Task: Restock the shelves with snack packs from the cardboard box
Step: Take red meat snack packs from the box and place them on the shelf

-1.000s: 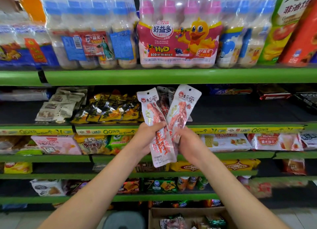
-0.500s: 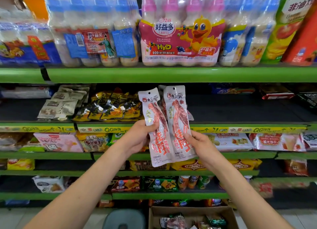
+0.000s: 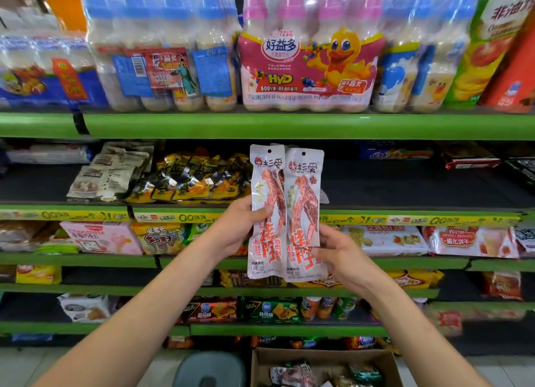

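Note:
I hold up long white snack packs (image 3: pixel 286 212) with red meat pictures, upright and side by side, in front of the second green shelf (image 3: pixel 405 210). My left hand (image 3: pixel 237 227) grips the left pack's edge with the thumb on its front. My right hand (image 3: pixel 341 256) holds the right pack's lower edge, thumb across the front. Further packs seem stacked behind the front two. The cardboard box (image 3: pixel 321 366) sits on the floor below, open, with several mixed snack packs inside.
Dark bare shelf space (image 3: pixel 405 181) lies right of the held packs. Yellow-black packs (image 3: pixel 191 178) and pale packs (image 3: pixel 110 172) fill the left of that shelf. Drink bottle multipacks (image 3: pixel 309 53) stand above. A grey stool (image 3: pixel 211 369) sits left of the box.
The fanned packs have been squared up into a neat side-by-side pair and held upright; my right hand slid from behind them to the right pack's lower edge.

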The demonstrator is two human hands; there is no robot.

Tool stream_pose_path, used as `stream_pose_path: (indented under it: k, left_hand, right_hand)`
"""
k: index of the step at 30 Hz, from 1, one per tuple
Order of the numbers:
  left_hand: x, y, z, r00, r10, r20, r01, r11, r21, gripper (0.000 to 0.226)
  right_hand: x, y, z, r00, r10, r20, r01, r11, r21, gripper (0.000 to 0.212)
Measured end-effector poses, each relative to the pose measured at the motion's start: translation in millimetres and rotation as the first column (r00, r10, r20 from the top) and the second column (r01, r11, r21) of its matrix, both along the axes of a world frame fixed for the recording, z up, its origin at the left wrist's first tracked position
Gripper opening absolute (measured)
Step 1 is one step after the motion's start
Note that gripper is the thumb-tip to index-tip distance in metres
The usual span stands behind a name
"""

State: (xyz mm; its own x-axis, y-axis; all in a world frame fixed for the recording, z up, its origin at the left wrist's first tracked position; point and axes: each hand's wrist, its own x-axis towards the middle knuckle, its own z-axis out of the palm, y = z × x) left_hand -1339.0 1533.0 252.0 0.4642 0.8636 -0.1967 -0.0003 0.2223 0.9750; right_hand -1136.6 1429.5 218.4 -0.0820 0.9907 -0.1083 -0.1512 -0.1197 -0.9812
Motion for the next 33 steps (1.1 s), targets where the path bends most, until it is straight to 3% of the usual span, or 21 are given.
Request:
stream_pose_path:
  k: [9, 33]
  left_hand:
    - [1.3, 0.6, 1.5, 1.0, 0.001, 0.005, -0.001, 1.0, -0.017, 0.027]
    - [9.1, 3.7, -0.1, 0.998, -0.024, 0.066, 0.026, 0.999, -0.035, 0.023]
  right_hand:
    - [3.3, 1.3, -1.3, 0.995, 0.077, -0.069, -0.076, 0.997, 0.018, 0.071]
    - [9.6, 4.3, -1.2, 0.996, 0.065, -0.063, -0.063, 0.998, 0.031, 0.071]
